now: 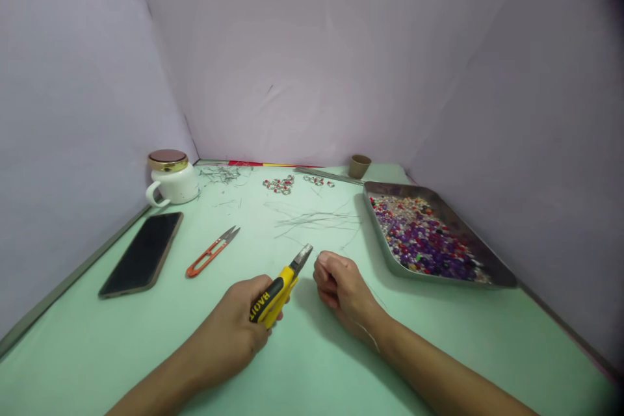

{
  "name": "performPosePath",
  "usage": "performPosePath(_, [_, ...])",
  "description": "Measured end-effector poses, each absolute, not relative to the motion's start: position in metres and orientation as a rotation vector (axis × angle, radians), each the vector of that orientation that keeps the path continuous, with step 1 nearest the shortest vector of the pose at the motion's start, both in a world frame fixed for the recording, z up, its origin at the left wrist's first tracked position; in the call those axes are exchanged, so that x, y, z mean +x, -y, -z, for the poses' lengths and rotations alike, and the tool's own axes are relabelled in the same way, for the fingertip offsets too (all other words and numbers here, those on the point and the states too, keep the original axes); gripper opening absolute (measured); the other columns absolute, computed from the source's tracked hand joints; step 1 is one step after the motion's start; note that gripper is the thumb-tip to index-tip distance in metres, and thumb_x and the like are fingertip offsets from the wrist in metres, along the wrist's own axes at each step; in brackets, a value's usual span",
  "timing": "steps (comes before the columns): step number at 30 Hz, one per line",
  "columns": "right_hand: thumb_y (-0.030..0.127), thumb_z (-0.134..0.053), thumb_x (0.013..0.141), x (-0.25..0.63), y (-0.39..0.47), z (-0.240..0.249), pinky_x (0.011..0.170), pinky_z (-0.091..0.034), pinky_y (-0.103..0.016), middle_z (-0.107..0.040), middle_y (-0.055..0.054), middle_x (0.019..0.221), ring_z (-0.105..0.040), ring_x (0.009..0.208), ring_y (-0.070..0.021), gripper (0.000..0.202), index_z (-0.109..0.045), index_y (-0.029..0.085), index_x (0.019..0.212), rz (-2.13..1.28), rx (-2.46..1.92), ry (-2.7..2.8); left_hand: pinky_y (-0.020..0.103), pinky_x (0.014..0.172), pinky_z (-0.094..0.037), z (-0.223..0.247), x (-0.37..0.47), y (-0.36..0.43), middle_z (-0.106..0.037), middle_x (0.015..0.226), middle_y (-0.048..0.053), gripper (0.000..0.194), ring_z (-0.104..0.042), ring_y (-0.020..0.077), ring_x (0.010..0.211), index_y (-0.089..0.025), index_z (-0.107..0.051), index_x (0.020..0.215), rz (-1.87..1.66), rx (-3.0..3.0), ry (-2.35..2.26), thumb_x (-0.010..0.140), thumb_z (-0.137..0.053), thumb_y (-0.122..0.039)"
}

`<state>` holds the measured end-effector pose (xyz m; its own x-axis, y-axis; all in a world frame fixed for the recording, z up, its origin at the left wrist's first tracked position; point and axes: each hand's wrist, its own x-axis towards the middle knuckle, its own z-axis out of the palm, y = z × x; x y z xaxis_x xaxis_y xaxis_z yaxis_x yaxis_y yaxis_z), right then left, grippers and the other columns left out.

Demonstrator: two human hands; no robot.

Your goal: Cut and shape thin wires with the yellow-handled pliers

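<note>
My left hand is wrapped round the yellow and black handles of a pair of pliers, whose metal jaws point up and right toward my other hand. Just right of the jaw tips, my right hand is closed, thumb against curled fingers, on a thin wire that trails back past the wrist. Several loose thin wires lie on the green table beyond both hands. Farther back sit small rings of red and clear beads, with a smaller group beside them.
A metal tray of mixed beads stands at the right. Left are a phone, orange snips and a white lidded mug. At the back are wire scraps, a bundle of wires and a small brown cup.
</note>
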<state>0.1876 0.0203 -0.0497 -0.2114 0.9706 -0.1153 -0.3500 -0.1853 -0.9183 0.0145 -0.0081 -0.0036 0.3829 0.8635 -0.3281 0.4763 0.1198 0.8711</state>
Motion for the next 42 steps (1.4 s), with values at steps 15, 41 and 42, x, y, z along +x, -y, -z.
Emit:
performPosePath(15, [0.034, -0.054, 0.073, 0.194, -0.026, 0.062, 0.033, -0.030, -0.015, -0.038, 0.006, 0.044, -0.028, 0.036, -0.0045, 0.024, -0.054, 0.014, 0.060, -1.726, -0.869, 0.950, 0.022, 0.049, -0.025, 0.007, 0.005, 0.004, -0.036, 0.063, -0.005, 0.021, -0.034, 0.0101, 0.058, -0.019, -0.037, 0.067, -0.328, 1.698, -1.211, 0.051, -0.033, -0.005])
performPosePath(41, [0.031, -0.057, 0.071, 0.193, -0.024, 0.056, 0.033, -0.026, -0.015, -0.031, 0.007, 0.043, -0.019, 0.038, -0.0046, 0.019, -0.054, 0.015, 0.061, -1.964, -0.738, 0.739, 0.022, 0.051, -0.027, 0.005, 0.004, 0.002, -0.038, 0.064, -0.004, 0.024, -0.036, 0.0106, 0.060, -0.018, -0.041, 0.068, -0.370, 1.711, -1.210, 0.051, -0.034, -0.004])
performPosePath(42, [0.033, -0.057, 0.071, 0.193, -0.025, 0.056, 0.032, -0.026, -0.015, -0.033, 0.007, 0.044, -0.019, 0.037, -0.0043, 0.020, -0.056, 0.015, 0.064, -1.971, -0.751, 0.754, 0.022, 0.052, -0.027, 0.007, 0.004, 0.002, -0.039, 0.064, -0.004, 0.024, -0.037, 0.0110, 0.061, -0.018, -0.041, 0.069, -0.385, 1.735, -1.229, 0.051, -0.033, -0.004])
